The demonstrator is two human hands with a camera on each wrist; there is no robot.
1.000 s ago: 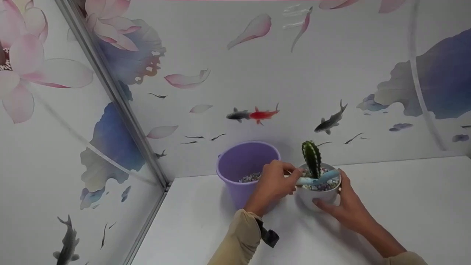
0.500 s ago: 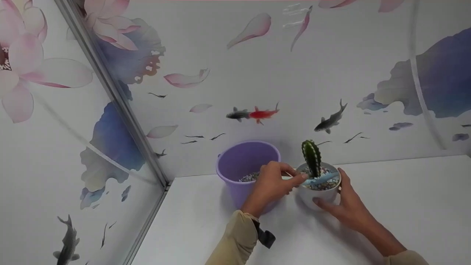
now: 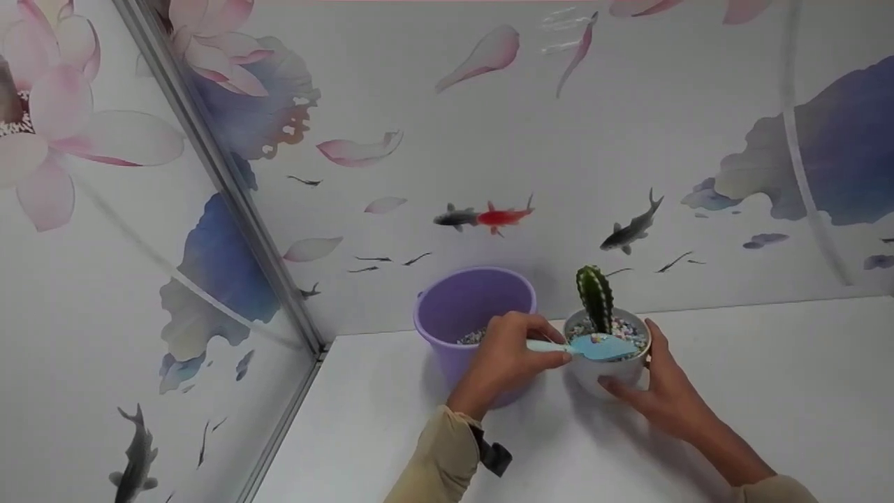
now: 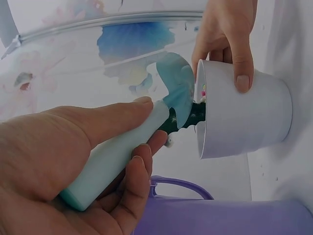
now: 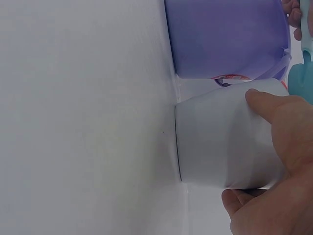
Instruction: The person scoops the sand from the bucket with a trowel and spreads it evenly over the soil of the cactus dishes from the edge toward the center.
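My left hand [image 3: 506,356] grips the pale handle of a small blue garden trowel [image 3: 605,347]. In the head view the blade overlaps the front of the pot's mouth, just in front of a green ribbed cactus [image 3: 596,299]. The cactus stands upright in a white pot [image 5: 225,139] topped with colourful pebbles [image 3: 625,327]. My right hand [image 3: 670,391] holds that pot from the right, thumb across its front and fingers round the far side. From the left wrist view, fingers and thumb wrap the trowel handle [image 4: 115,156], and the blade [image 4: 177,81] is beside the pot's rim.
Left of the pot stands a purple bucket [image 3: 436,328] with grey gravel [image 3: 471,337] inside, partly behind my left hand. Both stand on a white table [image 3: 363,419]. A wall printed with fish and petals [image 3: 377,91] rises behind, with a metal corner strip [image 3: 230,181] at left.
The trowel blade has turned flatter and come slightly toward me over the pot's front rim; my left hand has drawn back a little left. The right hand still holds the pot in place.
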